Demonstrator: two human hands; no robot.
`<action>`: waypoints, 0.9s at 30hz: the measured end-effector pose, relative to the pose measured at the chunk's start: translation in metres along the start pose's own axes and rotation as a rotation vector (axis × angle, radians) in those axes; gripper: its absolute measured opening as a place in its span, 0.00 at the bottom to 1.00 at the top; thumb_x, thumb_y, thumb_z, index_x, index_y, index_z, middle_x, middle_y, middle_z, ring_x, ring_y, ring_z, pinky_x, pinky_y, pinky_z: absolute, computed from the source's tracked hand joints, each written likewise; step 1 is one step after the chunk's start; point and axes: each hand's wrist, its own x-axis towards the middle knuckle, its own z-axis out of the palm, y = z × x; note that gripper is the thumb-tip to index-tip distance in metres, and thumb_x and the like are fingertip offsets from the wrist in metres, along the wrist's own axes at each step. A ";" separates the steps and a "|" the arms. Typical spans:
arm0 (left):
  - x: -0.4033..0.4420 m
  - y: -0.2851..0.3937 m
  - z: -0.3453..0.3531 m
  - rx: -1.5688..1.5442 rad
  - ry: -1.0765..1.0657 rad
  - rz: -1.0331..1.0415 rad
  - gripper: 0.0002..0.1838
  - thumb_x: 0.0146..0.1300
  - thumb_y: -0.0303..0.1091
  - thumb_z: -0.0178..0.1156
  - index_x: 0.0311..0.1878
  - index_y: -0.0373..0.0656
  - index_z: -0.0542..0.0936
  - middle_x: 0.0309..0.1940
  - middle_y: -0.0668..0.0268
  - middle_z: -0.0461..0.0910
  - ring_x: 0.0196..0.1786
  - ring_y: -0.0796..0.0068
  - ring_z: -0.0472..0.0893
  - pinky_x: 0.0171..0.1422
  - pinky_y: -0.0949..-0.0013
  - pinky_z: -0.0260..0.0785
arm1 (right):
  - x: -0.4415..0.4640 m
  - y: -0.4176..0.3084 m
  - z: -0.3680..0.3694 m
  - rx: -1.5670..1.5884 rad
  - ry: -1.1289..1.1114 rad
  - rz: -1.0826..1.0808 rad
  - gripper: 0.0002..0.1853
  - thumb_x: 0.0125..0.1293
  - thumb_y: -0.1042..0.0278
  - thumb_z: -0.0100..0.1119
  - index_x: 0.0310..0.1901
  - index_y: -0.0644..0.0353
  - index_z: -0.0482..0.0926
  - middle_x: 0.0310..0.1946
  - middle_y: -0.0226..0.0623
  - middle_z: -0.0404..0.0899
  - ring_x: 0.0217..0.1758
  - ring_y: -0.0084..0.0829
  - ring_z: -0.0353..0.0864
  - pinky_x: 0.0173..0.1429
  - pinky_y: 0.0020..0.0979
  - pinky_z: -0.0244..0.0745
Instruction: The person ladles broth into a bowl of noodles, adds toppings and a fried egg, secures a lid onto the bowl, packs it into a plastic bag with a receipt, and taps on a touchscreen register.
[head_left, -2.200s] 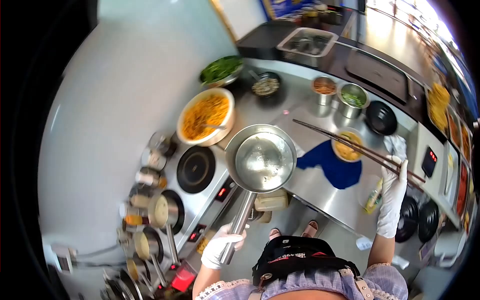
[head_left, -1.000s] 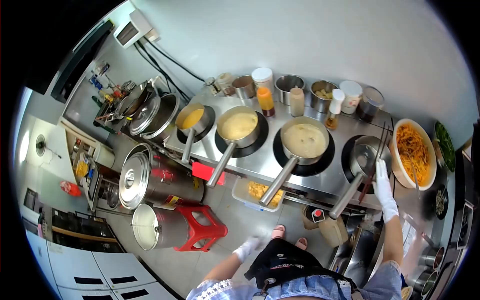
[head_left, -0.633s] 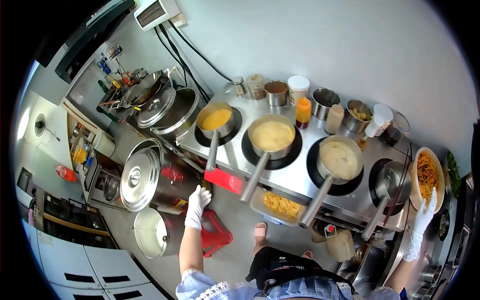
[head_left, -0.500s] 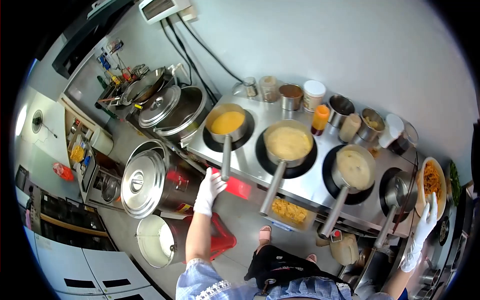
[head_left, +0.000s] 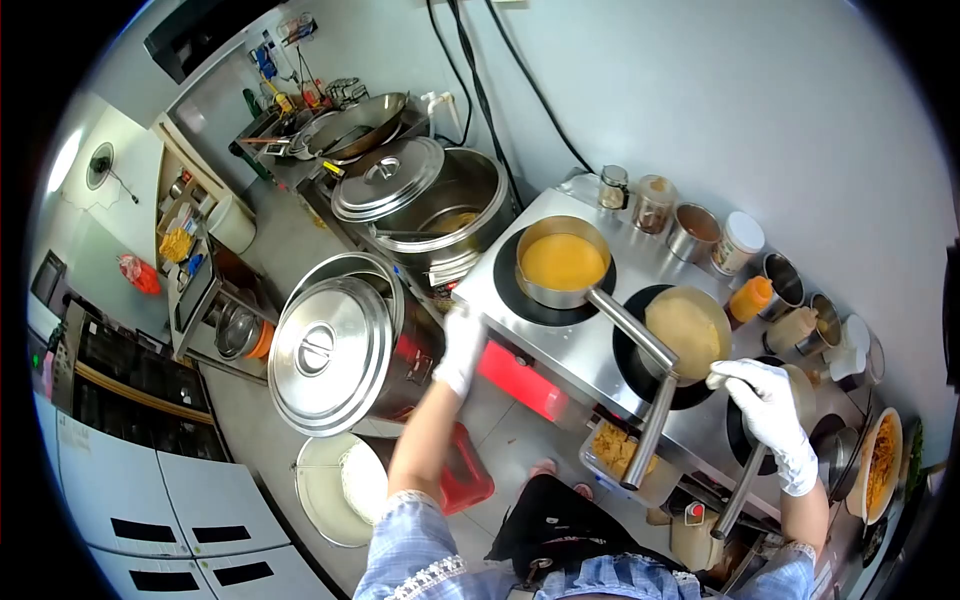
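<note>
My left hand point(head_left: 461, 352), in a white glove, is at the stove's left front corner, beside the large steel pot; its fingers are smeared by motion. My right hand point(head_left: 765, 408), also gloved, hovers over the cooktop between two pans, fingers bent and pressed together. Anything in them is hidden. A saucepan of yellow liquid point(head_left: 565, 262) sits on the left burner, its handle angled right. Its handle end meets the handle of a second saucepan point(head_left: 688, 330) holding pale, creamy contents. A third saucepan point(head_left: 803, 392) is partly covered by my right hand.
Jars point(head_left: 655, 203) and an orange-topped squeeze bottle point(head_left: 750, 299) line the stove's back. A lidded steel pot point(head_left: 330, 355) and a white bucket point(head_left: 335, 490) stand left. A bowl of orange shreds point(head_left: 880, 465) is far right; a bin of yellow food point(head_left: 615, 450) sits below.
The view has swung left. My right hand has moved from beside the orange shreds to over the pans. The left saucepan's handle has turned from pointing at me to pointing right.
</note>
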 end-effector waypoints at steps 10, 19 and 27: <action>0.260 -0.001 -0.193 0.827 0.331 0.012 0.35 0.57 0.35 0.62 0.68 0.42 0.62 0.66 0.40 0.57 0.66 0.45 0.63 0.70 0.60 0.57 | 0.205 -0.011 0.172 0.657 -0.511 0.431 0.13 0.72 0.69 0.46 0.50 0.67 0.76 0.36 0.39 0.82 0.41 0.27 0.82 0.48 0.27 0.77; 0.287 -0.014 -0.144 0.662 -0.070 0.093 0.12 0.50 0.33 0.65 0.35 0.36 0.83 0.25 0.56 0.82 0.30 0.69 0.82 0.40 0.69 0.74 | 0.400 0.044 0.390 1.445 -0.459 0.728 0.33 0.71 0.46 0.43 0.58 0.76 0.64 0.54 0.56 0.72 0.58 0.43 0.74 0.66 0.40 0.68; 0.247 0.009 -0.070 0.538 0.141 0.065 0.12 0.54 0.33 0.63 0.32 0.30 0.80 0.23 0.54 0.80 0.28 0.67 0.81 0.37 0.67 0.73 | 0.500 0.104 0.467 1.286 -0.213 0.877 0.11 0.62 0.65 0.50 0.34 0.63 0.78 0.29 0.38 0.80 0.30 0.32 0.78 0.37 0.30 0.74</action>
